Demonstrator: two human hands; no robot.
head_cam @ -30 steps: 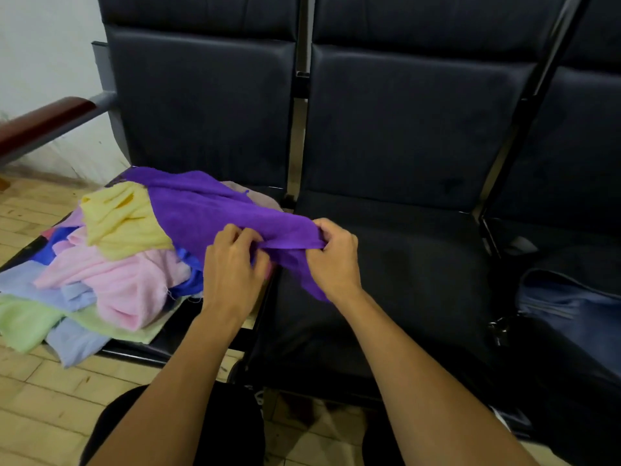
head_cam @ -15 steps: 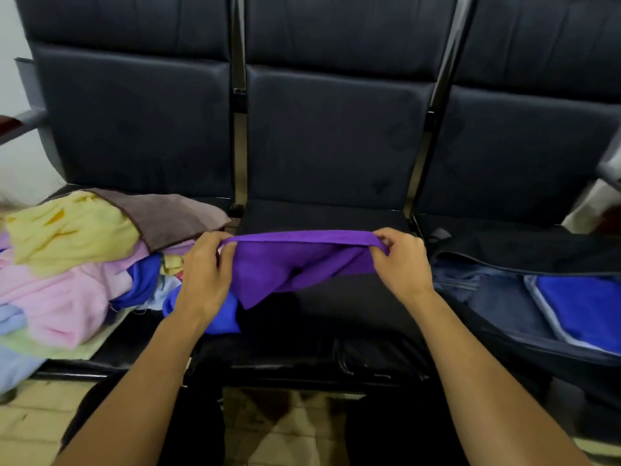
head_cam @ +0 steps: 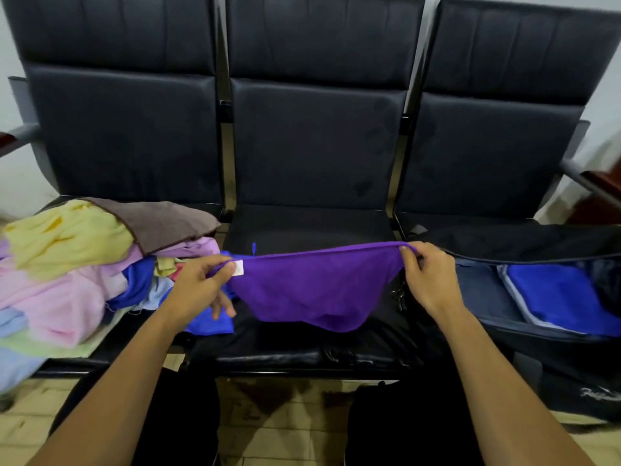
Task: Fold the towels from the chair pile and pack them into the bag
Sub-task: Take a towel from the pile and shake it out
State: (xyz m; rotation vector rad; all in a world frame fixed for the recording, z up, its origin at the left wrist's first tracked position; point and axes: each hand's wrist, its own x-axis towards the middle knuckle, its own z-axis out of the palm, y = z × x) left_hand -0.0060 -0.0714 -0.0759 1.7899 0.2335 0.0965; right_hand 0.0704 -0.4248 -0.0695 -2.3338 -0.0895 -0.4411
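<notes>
Black seats (head_cam: pixel 316 146), left hand (head_cam: pixel 198 290) and right hand (head_cam: pixel 428 280) each pinching purple towel (head_cam: pixel 312 290) corners, stretched

Setting: waiting room or lobby, indoors. Evidence: row of 3 linked black padded seats (head_cam: pixel 312 156) on 1 shared frame, backs against a plain pale wall (head_cam: pixel 605 79); wood-topped metal armrests (head_cam: pixel 591 178) at both row ends; worn pale tiled floor (head_cam: pixel 285 428) under the seats.
</notes>
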